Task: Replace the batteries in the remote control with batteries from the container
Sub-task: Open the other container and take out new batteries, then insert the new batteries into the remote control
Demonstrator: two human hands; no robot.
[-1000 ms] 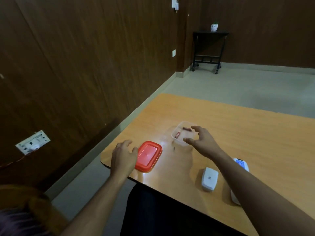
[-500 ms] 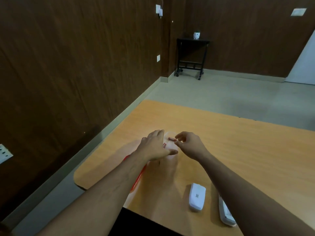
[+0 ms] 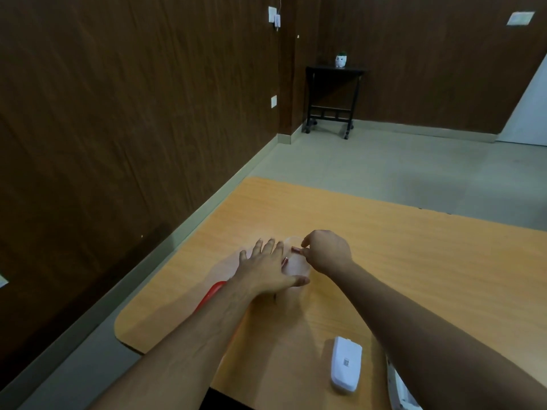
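Your left hand (image 3: 268, 269) rests flat, fingers straight, on the container (image 3: 296, 266). Your right hand (image 3: 327, 251) pinches a battery (image 3: 295, 249) above it.

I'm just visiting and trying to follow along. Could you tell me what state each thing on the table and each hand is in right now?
Clear container: open, lid off, steadied on the table.
Red lid: off, lying on the table, mostly hidden by the left arm.
Battery: pinched by the right hand over the container.
Left hand: fingers spread flat against the container.
Right hand: fingertips pinching the battery.
White battery cover: detached, lying on the table.
Remote control: on the table, mostly hidden.
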